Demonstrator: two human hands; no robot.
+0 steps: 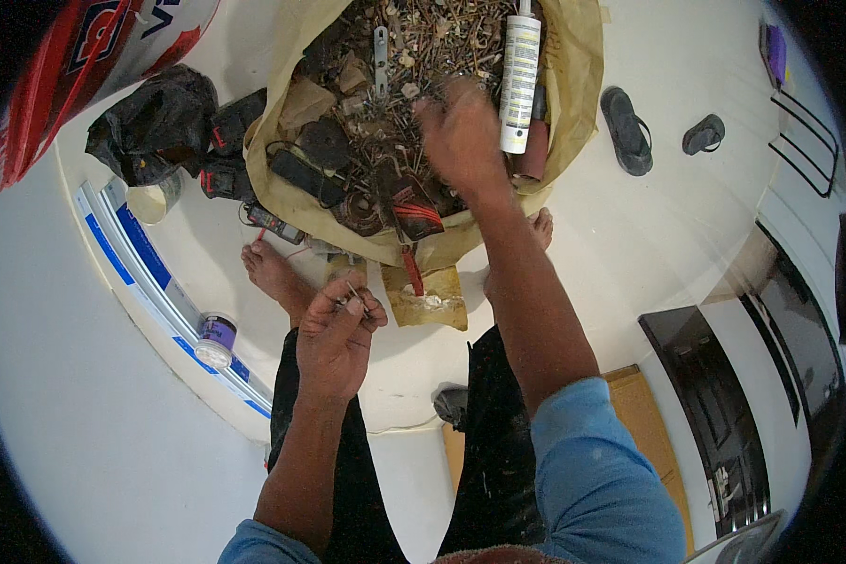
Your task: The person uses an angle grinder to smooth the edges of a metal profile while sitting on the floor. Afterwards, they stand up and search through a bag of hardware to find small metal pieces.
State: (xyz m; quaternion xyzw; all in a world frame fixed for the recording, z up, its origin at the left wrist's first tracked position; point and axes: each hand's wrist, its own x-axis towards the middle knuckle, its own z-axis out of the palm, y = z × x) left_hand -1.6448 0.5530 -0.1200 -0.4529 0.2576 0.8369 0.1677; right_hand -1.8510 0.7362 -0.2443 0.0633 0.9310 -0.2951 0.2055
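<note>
My left hand (334, 334), closed in a pinch, holds a thin metal screw (353, 293) between thumb and fingers, apart from the sack. A rolled-down yellowish sack (573, 103) stands between my feet, full of mixed screws and nails (442, 42). Over that heap reaches my right hand (462, 136), smeared by motion, so its grip is unclear. Beside it on the right lies a white sealant cartridge (520, 89). A flat metal bracket (381, 61) and a black adapter-like block (305, 179) rest on the heap. Toward me, a red-handled tool (412, 271) hangs over the sack's edge.
At the left are a black plastic bag (155, 122), a red and white bag (122, 56), a small tub (216, 338) and blue-white strips (150, 273) along the wall. Dark sandals (627, 132) lie to the right. Brown cardboard (649, 414) stands behind my right arm.
</note>
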